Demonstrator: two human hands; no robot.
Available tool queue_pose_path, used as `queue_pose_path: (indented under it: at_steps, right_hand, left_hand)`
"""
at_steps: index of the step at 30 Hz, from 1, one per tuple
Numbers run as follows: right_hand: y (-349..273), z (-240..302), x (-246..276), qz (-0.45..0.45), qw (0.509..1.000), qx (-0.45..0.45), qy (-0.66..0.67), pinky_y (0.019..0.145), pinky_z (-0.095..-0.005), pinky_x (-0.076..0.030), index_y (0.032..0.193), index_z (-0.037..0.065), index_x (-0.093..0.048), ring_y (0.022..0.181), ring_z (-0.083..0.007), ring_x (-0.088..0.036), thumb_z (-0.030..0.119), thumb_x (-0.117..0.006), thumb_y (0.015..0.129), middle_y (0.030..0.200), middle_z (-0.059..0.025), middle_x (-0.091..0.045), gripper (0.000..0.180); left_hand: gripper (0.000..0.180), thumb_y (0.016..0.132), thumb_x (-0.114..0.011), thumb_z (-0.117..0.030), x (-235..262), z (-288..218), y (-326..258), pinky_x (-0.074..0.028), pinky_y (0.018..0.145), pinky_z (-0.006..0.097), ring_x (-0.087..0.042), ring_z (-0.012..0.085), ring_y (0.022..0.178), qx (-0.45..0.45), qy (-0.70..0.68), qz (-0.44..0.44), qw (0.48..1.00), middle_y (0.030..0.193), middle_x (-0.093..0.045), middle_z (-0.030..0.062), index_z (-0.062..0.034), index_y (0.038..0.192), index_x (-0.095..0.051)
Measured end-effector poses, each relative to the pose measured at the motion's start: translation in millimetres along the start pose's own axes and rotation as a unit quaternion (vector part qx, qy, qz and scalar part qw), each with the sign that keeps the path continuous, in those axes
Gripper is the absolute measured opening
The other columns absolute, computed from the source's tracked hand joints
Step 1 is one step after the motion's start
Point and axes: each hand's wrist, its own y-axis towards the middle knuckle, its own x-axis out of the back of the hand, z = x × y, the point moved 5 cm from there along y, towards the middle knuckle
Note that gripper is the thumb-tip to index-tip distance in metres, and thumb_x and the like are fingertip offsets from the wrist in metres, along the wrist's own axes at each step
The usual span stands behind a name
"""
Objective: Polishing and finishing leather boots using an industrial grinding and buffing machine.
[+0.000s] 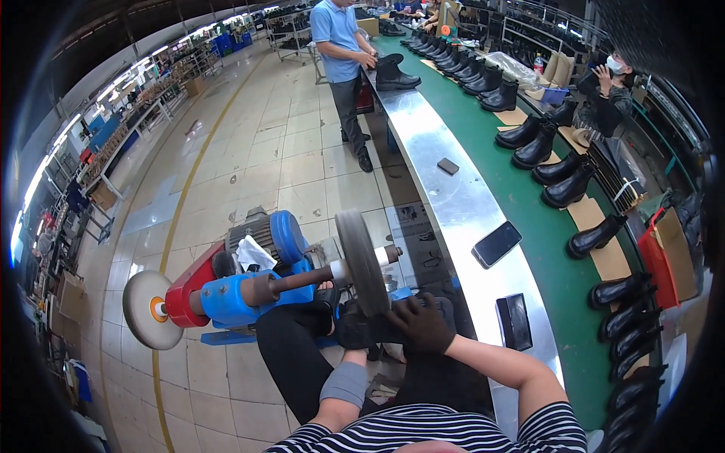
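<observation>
Both gloved hands, left hand (353, 332) and right hand (423, 323), clamp a matte black boot (385, 330) against the grey buffing wheel (362, 260).

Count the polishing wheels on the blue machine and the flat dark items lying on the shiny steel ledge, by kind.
Round polishing wheels, one pale, one grey: 2
Flat dark rectangular items: 3
Total: 5

This is a shoe factory floor. A long green conveyor belt (555, 249) carries rows of black boots (538, 147) past a steel desk (453, 196). A blue and red buffing machine (249, 291) with spinning wheels stands on the tiled floor (249, 151), and racks of stock (113, 132) line the aisle under strip lights.
</observation>
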Motion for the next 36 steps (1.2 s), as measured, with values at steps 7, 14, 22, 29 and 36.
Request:
queue_pose_path:
  at_steps: [7, 14, 22, 29, 36]
  right_hand:
    - [5.8, 9.2, -8.2, -0.017, 0.999, 0.041, -0.018, 0.101, -0.0562, -0.03, 0.14, 0.016, -0.05, 0.116, -0.0302, -0.05, 0.039, -0.065, 0.078, 0.126, -0.0129, -0.053, 0.068]
    - [-53.3, 20.2, 29.9, -0.061, 0.99, -0.123, 0.023, 0.096, -0.0558, -0.033, 0.138, 0.016, -0.051, 0.115, -0.0341, -0.047, 0.037, -0.072, 0.071, 0.123, -0.0159, -0.05, 0.073]
    - [-107.1, 30.5, 43.4, -0.11, 0.956, -0.268, 0.039, 0.089, -0.0523, -0.036, 0.138, 0.016, -0.051, 0.112, -0.0384, -0.045, 0.03, -0.078, 0.064, 0.122, -0.018, -0.043, 0.08]
    - [-127.5, 6.6, 44.8, -0.148, 0.921, -0.291, 0.212, 0.097, -0.0486, -0.039, 0.145, 0.013, -0.04, 0.115, -0.0404, -0.049, 0.024, -0.083, 0.06, 0.127, -0.0201, -0.046, 0.095]
    - [-187.6, -30.8, 26.8, -0.165, 0.631, -0.403, 0.642, 0.112, -0.0405, -0.036, 0.148, 0.006, -0.035, 0.131, -0.0252, -0.045, 0.024, -0.086, 0.067, 0.146, -0.0135, -0.043, 0.098]
  left_hand:
    - [0.045, 0.097, -0.048, -0.034, 22.6, -14.9, 5.2, -0.035, 0.112, 0.042, -0.05, 0.03, 0.129, 0.023, -0.003, 0.005, 1.0, 0.136, -0.055, 0.0196, -0.004, 0.13, -0.058]
    - [0.046, 0.099, -0.047, -0.033, 0.8, -33.1, -5.0, -0.037, 0.11, 0.045, -0.05, 0.031, 0.13, 0.066, -0.113, 0.092, 0.987, 0.138, -0.054, 0.02, -0.0032, 0.131, -0.056]
    - [0.046, 0.1, -0.046, -0.033, -22.4, -51.4, -5.0, -0.038, 0.108, 0.047, -0.049, 0.0322, 0.131, 0.121, -0.218, 0.144, 0.958, 0.139, -0.053, 0.0206, -0.0023, 0.133, -0.055]
    - [0.046, 0.101, -0.044, -0.032, 5.7, -107.1, 0.0, -0.04, 0.107, 0.05, -0.048, 0.0333, 0.131, 0.128, -0.324, 0.103, 0.932, 0.14, -0.051, 0.0211, -0.0015, 0.135, -0.053]
    - [0.047, 0.102, -0.043, -0.031, 56.2, -249.4, 0.4, -0.041, 0.105, 0.052, -0.047, 0.0343, 0.132, 0.08, -0.517, 0.197, 0.83, 0.141, -0.05, 0.0215, -0.0007, 0.136, -0.052]
